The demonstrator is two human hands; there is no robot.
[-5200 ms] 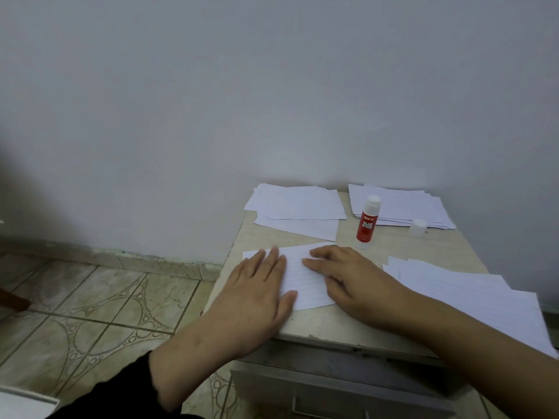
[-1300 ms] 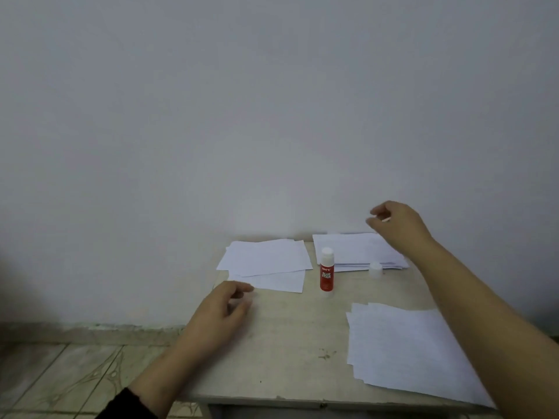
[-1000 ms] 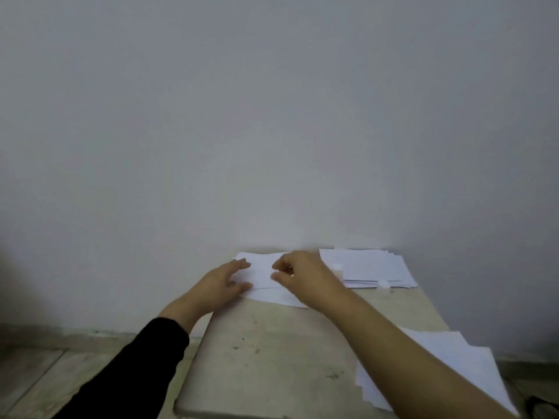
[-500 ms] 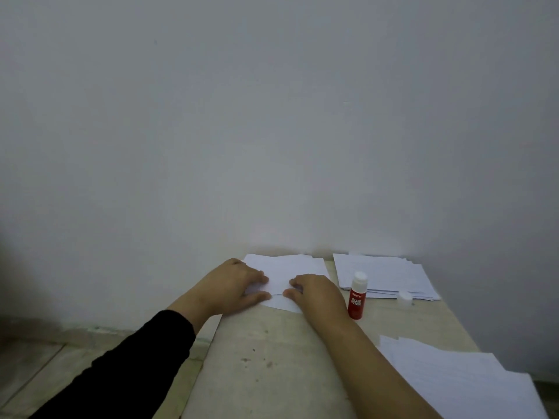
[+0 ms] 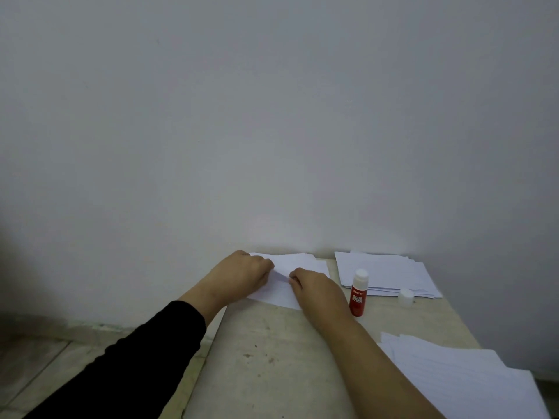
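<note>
A small pile of white folded papers (image 5: pixel 298 263) lies at the table's far left, against the wall. My left hand (image 5: pixel 242 275) lies on its left part with the fingers curled onto the top sheet. My right hand (image 5: pixel 316 287) sits on the pile's right part, fingertips bent and pinching the same sheet. The sheet bulges up slightly between the two hands. A red glue stick (image 5: pixel 358 293) stands upright just right of my right hand, with its white cap (image 5: pixel 406 296) lying loose further right.
A second stack of white sheets (image 5: pixel 384 273) lies at the far right by the wall. A fan of lined paper (image 5: pixel 462 379) covers the near right of the beige table (image 5: pixel 266 364). Tiled floor (image 5: pixel 36 364) shows at the left.
Both hands went from the table's near part to the far left pile. In the last half second the fingers curled tighter on the top sheet and it lifted a little.
</note>
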